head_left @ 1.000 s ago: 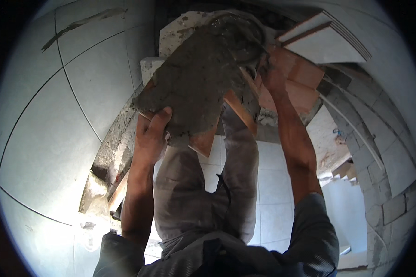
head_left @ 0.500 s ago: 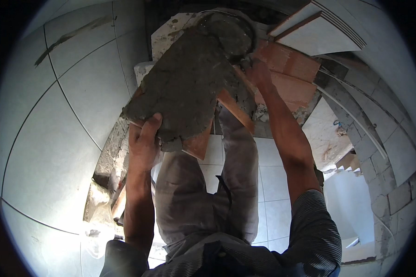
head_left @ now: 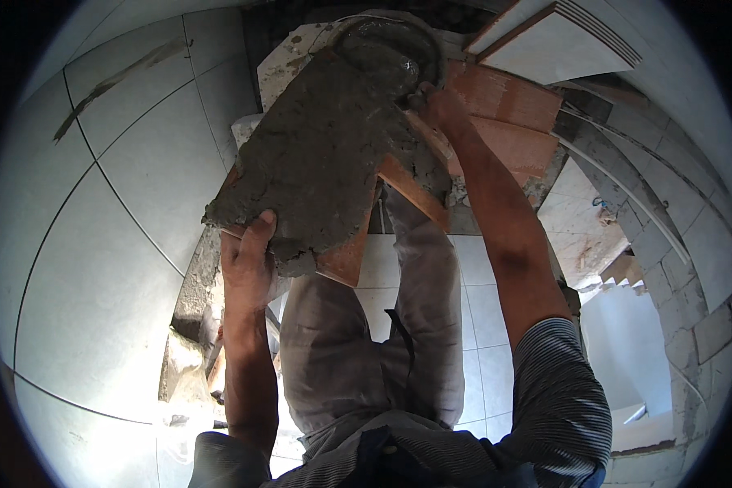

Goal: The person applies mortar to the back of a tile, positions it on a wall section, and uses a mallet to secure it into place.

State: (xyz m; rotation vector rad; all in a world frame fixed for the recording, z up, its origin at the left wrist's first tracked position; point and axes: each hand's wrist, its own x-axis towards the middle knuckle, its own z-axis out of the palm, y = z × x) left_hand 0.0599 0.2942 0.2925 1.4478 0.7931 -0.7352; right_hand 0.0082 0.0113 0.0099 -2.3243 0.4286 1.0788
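A broad slab of grey mortar (head_left: 301,154) lies over orange-backed tiles (head_left: 343,263), above my legs. My left hand (head_left: 246,259) grips the near left edge, thumb on top in the mortar. My right hand (head_left: 435,106) is closed at the upper right, by the rim of a round container of wet mortar (head_left: 389,50); what it holds is hidden. A narrow orange tile edge (head_left: 412,190) sticks out below it.
At the upper right are stacked white tiles (head_left: 561,49) and reddish tiles (head_left: 506,142). A large tiled wall (head_left: 98,244) stands on the left, block work (head_left: 683,342) on the right. Pale floor tiles (head_left: 484,374) lie beneath me, with steps (head_left: 626,272) at the right.
The view has shifted slightly. My left hand and the mortar-covered tile sit a little lower and further left; my right hand has moved up and left along the container's rim.
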